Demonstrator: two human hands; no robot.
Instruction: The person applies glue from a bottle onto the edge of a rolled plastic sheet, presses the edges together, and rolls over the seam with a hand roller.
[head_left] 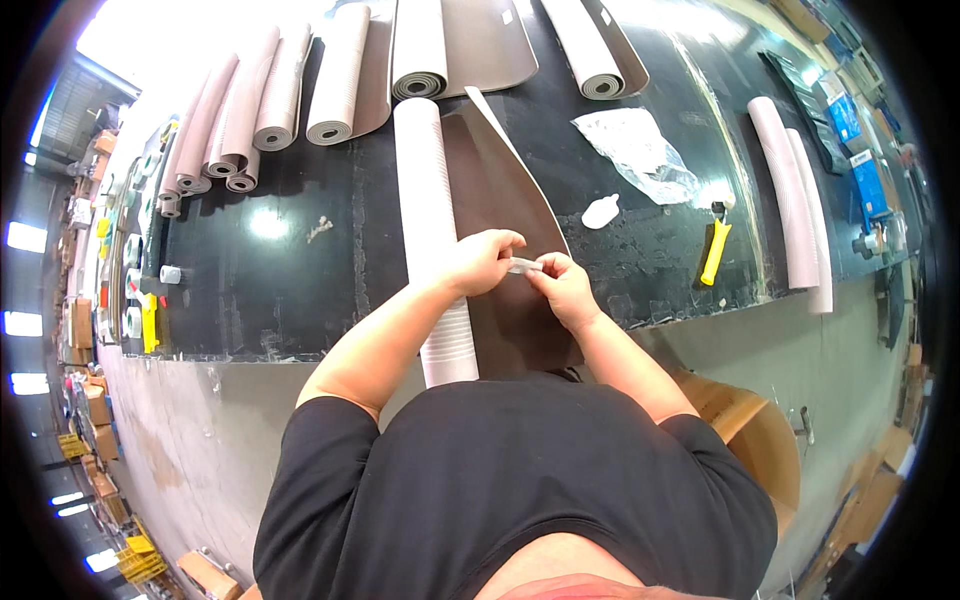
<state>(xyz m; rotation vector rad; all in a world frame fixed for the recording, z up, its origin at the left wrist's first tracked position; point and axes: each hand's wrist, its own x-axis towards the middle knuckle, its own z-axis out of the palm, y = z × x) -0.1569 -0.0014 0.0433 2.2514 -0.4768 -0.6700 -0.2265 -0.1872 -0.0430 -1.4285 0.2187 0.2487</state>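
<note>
Between the fingertips of both hands is a small white strip (522, 266), too small to make out exactly. My left hand (484, 262) pinches its left end, the wrist over a pale ribbed rolled mat (428, 190). My right hand (564, 288) pinches the other end, above the brown unrolled flap (500, 190) of that mat. The mat lies lengthwise in front of me on the black table, its near end close to my body.
Several rolled mats (340, 75) lie along the back and left. To the right are a clear plastic bag (640, 150), a white piece (601, 212), a yellow-handled cutter (715, 252) and more rolls (785, 190). A yellow tool (150, 322) and tape rolls sit far left.
</note>
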